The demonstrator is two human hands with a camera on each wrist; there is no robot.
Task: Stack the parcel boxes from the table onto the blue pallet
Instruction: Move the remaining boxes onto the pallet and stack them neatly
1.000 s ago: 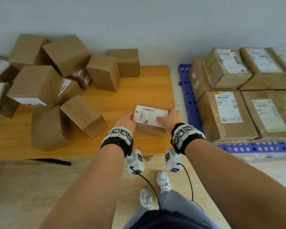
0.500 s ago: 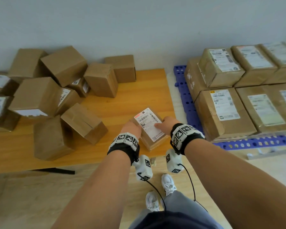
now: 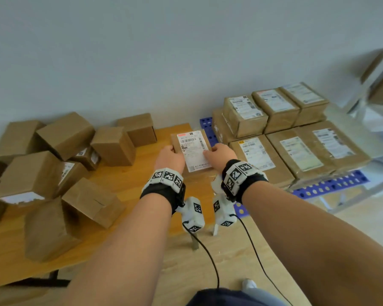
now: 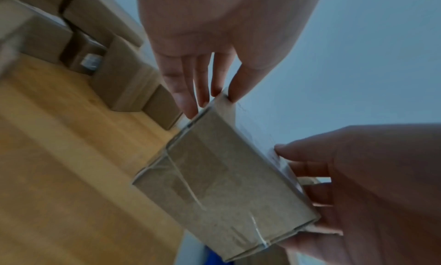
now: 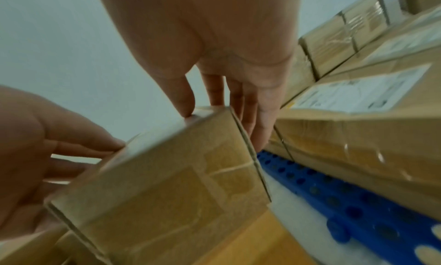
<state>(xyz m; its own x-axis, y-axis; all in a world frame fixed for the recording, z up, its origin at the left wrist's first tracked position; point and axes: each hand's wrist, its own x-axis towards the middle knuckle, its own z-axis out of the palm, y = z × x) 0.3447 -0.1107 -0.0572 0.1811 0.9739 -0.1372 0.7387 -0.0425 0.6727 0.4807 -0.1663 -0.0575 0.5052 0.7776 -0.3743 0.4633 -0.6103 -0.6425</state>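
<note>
A small brown cardboard parcel box (image 3: 191,149) with a white shipping label on top is held in the air above the right edge of the wooden table (image 3: 124,184), near the blue plastic pallet (image 3: 332,186). The left hand (image 3: 170,159) and right hand (image 3: 219,154) clasp it from opposite sides, thumbs on the label, fingers underneath. Taped, labelled cardboard parcels (image 3: 296,138) sit on the pallet; loose brown boxes (image 3: 64,164) crowd the table's left side.

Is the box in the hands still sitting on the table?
No, lifted. The box hangs between the left hand and right hand, its underside showing above the table.
</note>
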